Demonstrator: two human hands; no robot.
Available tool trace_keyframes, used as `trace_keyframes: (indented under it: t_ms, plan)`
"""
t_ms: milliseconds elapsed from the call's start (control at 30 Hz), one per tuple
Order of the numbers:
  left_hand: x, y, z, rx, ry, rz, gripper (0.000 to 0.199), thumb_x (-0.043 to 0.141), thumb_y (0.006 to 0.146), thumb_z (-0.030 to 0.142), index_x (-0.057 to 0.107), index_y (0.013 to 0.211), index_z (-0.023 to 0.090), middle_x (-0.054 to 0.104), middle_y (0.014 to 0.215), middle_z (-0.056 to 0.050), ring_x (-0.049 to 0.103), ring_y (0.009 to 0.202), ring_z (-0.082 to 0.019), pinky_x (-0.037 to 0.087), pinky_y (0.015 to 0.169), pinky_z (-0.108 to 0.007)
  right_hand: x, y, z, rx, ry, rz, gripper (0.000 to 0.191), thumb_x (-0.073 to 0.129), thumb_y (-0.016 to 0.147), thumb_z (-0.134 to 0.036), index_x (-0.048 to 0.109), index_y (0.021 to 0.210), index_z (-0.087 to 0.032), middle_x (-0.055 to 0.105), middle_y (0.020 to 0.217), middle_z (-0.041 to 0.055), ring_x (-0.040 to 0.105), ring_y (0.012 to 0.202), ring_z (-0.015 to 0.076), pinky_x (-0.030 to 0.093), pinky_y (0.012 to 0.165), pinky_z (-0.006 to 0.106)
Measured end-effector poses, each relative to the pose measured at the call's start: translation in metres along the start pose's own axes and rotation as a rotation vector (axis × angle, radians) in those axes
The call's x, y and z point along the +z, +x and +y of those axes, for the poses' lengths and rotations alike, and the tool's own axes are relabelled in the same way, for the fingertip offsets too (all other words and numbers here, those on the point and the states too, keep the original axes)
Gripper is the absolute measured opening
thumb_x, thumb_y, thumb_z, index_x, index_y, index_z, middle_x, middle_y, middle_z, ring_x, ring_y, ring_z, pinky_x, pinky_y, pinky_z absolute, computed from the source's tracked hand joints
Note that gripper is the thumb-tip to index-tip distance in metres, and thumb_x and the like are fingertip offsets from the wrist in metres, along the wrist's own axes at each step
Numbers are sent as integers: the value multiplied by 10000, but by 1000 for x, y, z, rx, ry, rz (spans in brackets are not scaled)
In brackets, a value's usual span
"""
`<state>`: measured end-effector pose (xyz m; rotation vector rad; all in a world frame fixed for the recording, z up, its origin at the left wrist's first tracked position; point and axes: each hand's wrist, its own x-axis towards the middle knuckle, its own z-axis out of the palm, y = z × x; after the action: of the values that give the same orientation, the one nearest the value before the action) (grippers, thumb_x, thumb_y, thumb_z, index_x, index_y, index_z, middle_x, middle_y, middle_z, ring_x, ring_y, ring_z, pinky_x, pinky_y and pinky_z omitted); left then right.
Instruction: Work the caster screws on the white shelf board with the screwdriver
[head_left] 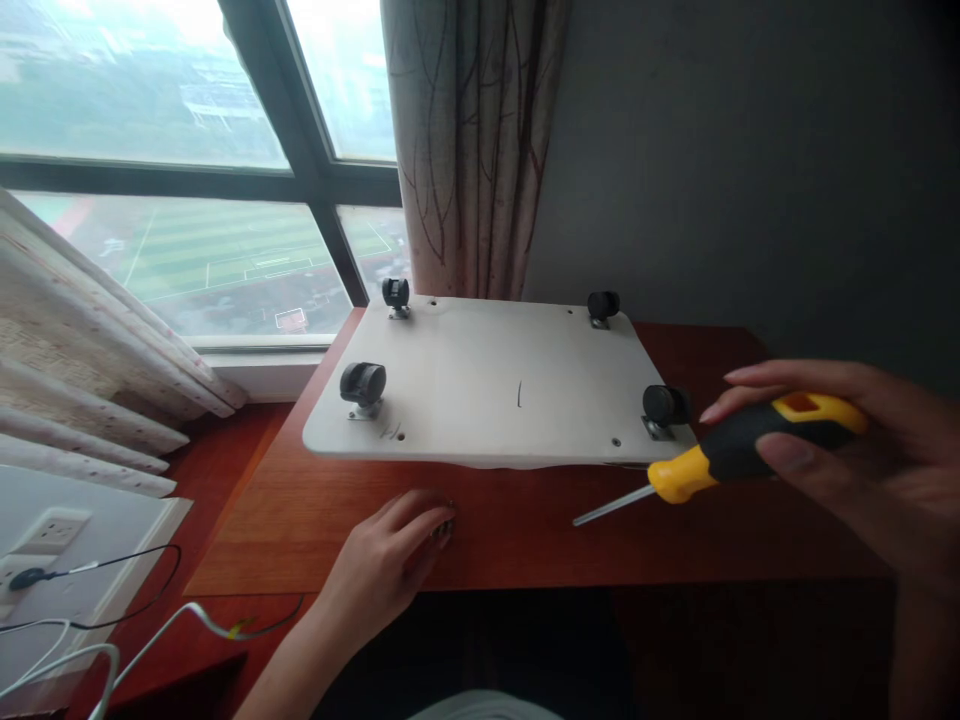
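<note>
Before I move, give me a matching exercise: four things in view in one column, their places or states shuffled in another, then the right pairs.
1. Screwdriver
2. White board
3. Left hand
4. Black plug

A. In the wall socket
B. On the wooden table, bearing four black casters
C. Held in the right hand
D. Fingers curled, between the board and the table's near edge

Right pairs: 1-C, 2-B, 3-D, 4-A

Bright, hazy window (191,120) — dim wall (712,170) at right
</note>
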<state>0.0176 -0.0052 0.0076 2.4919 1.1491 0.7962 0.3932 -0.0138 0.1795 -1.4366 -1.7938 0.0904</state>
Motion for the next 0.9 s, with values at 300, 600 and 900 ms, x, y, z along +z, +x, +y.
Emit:
trace_keyframes:
  t_ms: [300, 600, 900]
  plan:
    - [8, -2, -6, 0, 143, -108, 205, 513, 1005, 195, 682, 1113, 231, 648, 1160, -98, 654, 990, -231, 558, 793, -338, 14, -27, 8, -5, 86, -199, 289, 673, 910, -376, 658, 1198, -353, 747, 1020, -33, 715, 915, 160, 555, 771, 231]
    - [6, 12, 2, 53, 172, -146, 209, 504, 1012, 193, 711, 1002, 218, 651, 1100, -93, 640, 928, -225, 546, 738, -324, 18, -30, 13, -13, 118, -221, 332, 686, 901, -331, 644, 1229, -365, 748, 1046, -26, 716, 927, 164, 567, 797, 244]
    - [18, 18, 0, 98, 126, -91, 202, 496, 1022, 202, 693, 977, 208, 676, 1092, -80, 657, 918, -201, 537, 751, -301, 23, -33, 15, 23, 157, -238, 321, 684, 899, -338, 651, 1218, -349, 742, 1029, -20, 708, 941, 181, 554, 841, 284]
